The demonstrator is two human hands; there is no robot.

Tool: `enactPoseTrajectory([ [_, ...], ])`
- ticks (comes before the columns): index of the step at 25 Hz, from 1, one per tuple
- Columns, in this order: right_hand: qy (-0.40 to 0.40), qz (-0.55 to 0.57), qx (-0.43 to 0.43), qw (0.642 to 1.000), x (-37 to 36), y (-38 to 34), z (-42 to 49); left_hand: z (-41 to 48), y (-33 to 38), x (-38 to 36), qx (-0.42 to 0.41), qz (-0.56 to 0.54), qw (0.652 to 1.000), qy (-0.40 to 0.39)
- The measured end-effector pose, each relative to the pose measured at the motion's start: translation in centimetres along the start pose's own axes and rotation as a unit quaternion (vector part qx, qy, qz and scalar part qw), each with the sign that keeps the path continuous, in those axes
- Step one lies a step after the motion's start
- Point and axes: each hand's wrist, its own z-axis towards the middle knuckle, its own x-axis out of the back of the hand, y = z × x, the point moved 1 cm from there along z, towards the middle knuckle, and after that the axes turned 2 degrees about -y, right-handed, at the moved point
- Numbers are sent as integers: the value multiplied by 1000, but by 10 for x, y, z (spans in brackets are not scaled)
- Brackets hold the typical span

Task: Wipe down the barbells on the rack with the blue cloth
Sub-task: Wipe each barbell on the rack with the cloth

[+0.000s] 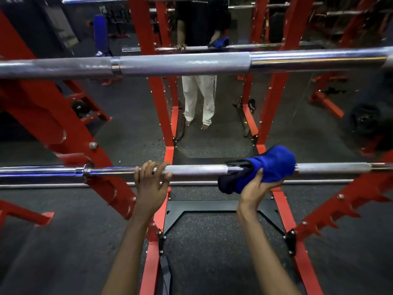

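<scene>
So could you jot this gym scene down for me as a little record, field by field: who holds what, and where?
Place: gym, red rack facing a mirror
Lower barbell: lies across the rack, being wiped
Upper barbell: racked above it, untouched
Left hand: fingers curled over the lower barbell
Right hand: grips the blue cloth
Cloth position: draped over the lower barbell, right of the left hand
Floor: dark speckled rubber

Open gap between upper barbell (191, 66) and lower barbell (197, 169); red rack uprights (158, 99) flank it.
</scene>
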Motion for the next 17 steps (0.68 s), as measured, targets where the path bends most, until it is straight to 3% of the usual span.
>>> enactPoseTrajectory([
  [3, 2, 80, -90, 993, 0, -9, 12, 1, 1, 0, 4, -24, 1000, -2],
  [6, -2, 220, -187, 957, -4, -12, 3, 0, -1, -2, -4, -34, 999, -9],
  [9, -90, 295, -255, 916, -16, 1, -30, 1, -3, -3, -8, -38, 999, -11],
  [12, -189, 236, -280, 911, -25, 14, -66, 2, -3, -2, -19, -33, 999, -22],
  [15, -199, 119, -265, 936, -18, 9, -78, 4, -7, 4, -27, -43, 997, -62],
  [17, -195, 49, -211, 957, -9, 2, -75, 4, -8, 9, -32, -50, 994, -87],
])
